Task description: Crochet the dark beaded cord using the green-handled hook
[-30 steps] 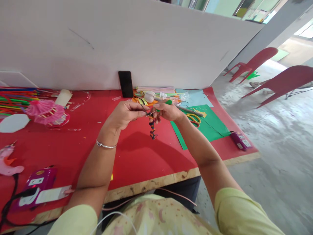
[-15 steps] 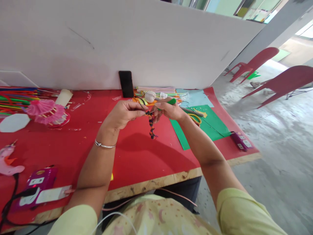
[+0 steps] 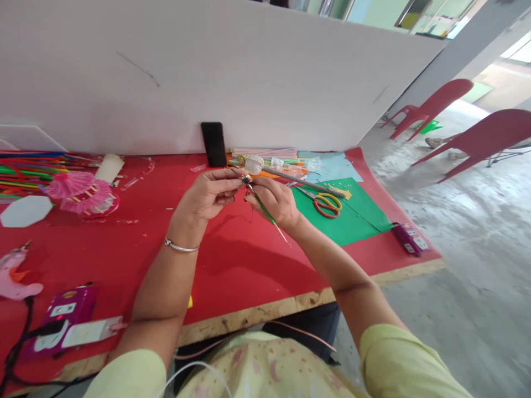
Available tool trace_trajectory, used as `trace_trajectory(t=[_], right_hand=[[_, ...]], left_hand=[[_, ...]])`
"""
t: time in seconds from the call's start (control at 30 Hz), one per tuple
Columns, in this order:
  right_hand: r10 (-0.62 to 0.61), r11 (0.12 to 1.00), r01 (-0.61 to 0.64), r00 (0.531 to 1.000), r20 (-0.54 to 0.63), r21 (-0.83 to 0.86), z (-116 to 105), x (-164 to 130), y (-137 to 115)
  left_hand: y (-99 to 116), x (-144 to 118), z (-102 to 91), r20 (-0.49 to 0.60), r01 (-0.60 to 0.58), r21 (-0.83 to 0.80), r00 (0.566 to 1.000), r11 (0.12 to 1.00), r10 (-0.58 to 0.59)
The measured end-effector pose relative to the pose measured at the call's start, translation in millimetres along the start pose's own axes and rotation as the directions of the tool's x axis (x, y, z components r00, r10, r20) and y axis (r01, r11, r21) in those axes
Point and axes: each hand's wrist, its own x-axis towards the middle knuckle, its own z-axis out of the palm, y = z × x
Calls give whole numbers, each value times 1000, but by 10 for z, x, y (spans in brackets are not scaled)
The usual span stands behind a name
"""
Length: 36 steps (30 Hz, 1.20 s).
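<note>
My left hand (image 3: 207,194) and my right hand (image 3: 274,201) meet above the red table (image 3: 124,243). Between their fingertips is a thin green stick (image 3: 265,210) with a small multicoloured wrapped tip (image 3: 248,179). The left fingers pinch the wrapped tip. My right hand grips the stick's shaft, which slants down and right past the wrist. A silver bangle (image 3: 181,247) circles my left wrist.
Scissors with red and yellow handles (image 3: 326,203) lie on green paper (image 3: 352,215). A black phone (image 3: 213,143) leans on the white board. Pink paper fans (image 3: 78,190) and coloured sticks (image 3: 25,166) lie at left. Purple glue guns (image 3: 62,318) (image 3: 409,237) rest near the edges.
The twisted coloured strand that hung below my hands no longer hangs there. My right hand turned the stick so that its shaft now slants down towards me.
</note>
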Motion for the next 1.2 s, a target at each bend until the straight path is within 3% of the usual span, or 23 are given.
trace_trajectory(t=[0.1,0.2,0.3,0.43,0.53,0.6,0.7,0.77,0.8,0.87,0.97,1.2], right_hand=[[-80,997,80,996,-39,-4,14,1,22],[-126,985,119,991,51,127,-139,94,53],[-107,986,79,977,186,150,-289,161,57],[-68,990,34,965,255,136,-380,186,-8],[40,935,-140,954,296,325,-435,214,-57],[194,773,-362,917,349,521,-449,225,-61],[423,292,-652,744,517,700,-364,191,-30],[459,-7,-696,636,620,718,-244,144,-14],[460,-108,-689,605,650,717,-177,120,-13],[471,-226,-667,563,679,710,-56,84,-29],[549,-251,-627,536,642,738,49,67,-72],[636,-82,-608,578,511,790,-8,82,-112]], left_hand=[[12,0,-47,44,48,-11,998,999,-47],[47,-19,-95,66,22,80,997,997,-27],[59,-23,-107,50,-4,174,999,985,-5],[11,-2,-87,13,-40,264,999,964,38],[-16,-10,-65,19,-101,333,995,938,100],[-10,-34,-43,54,-117,317,993,941,105],[10,-68,-9,134,-68,216,990,974,39],[12,-72,2,171,-26,162,985,986,-2],[8,-67,1,181,-11,145,983,989,-15],[-9,-46,-14,182,-3,121,983,993,-19],[-34,-12,-46,164,0,95,986,995,-16],[-12,-19,-32,124,-20,119,992,993,5]])
